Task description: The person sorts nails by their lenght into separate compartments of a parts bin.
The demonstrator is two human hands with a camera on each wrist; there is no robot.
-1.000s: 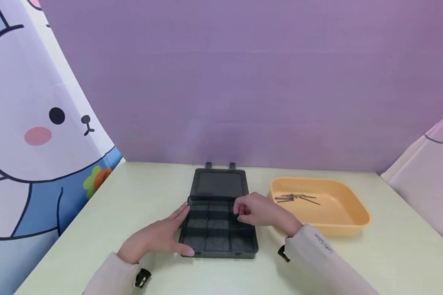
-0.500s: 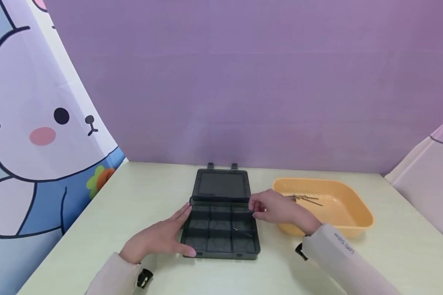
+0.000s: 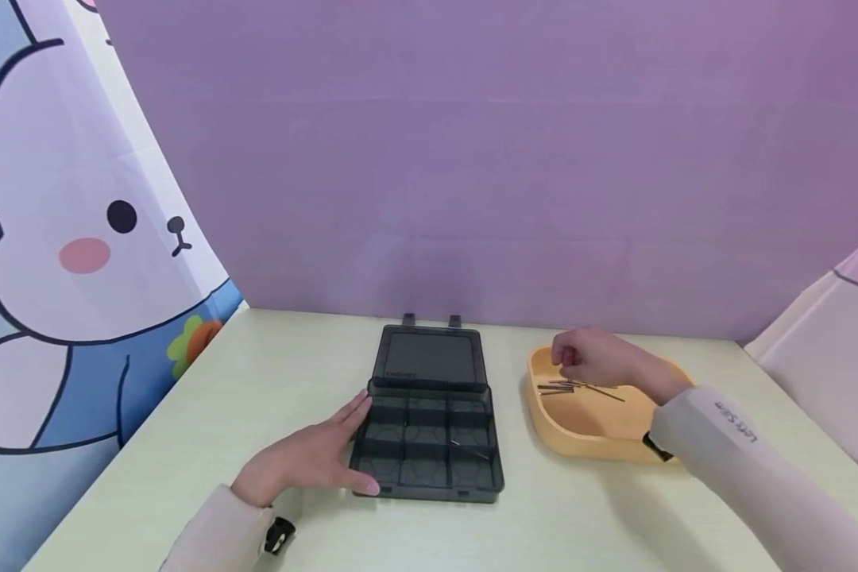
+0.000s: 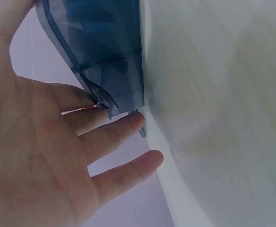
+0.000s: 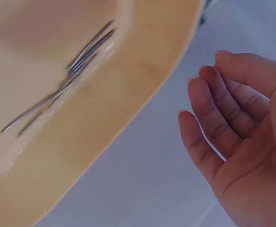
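Observation:
A black compartment box [image 3: 429,491] lies with its lid [image 3: 430,356] folded back on the table. My left hand [image 3: 307,465] rests along its left side, thumb at the front corner and fingers at the back; in the left wrist view the fingers are extended against the box wall [image 4: 109,71]. One thin nail [image 3: 469,450] lies in the box's right-hand side. Above the yellow plastic tray [image 3: 579,446] is my right hand [image 3: 597,357], fingers loosely bent and holding nothing. Several thin metal nails [image 5: 76,68] lie loosely crossed in the tray.
A pale table [image 3: 286,349] bears the box and the tray. Behind it rises a purple backdrop [image 3: 429,159], with a cartoon-print cloth [image 3: 57,199] on the left. The tray stands right of the box, with bare table between them.
My right hand has moved right, from over the box's right side to above the yellow tray. A thin nail shows in the box where the hand was. My left hand has stayed put.

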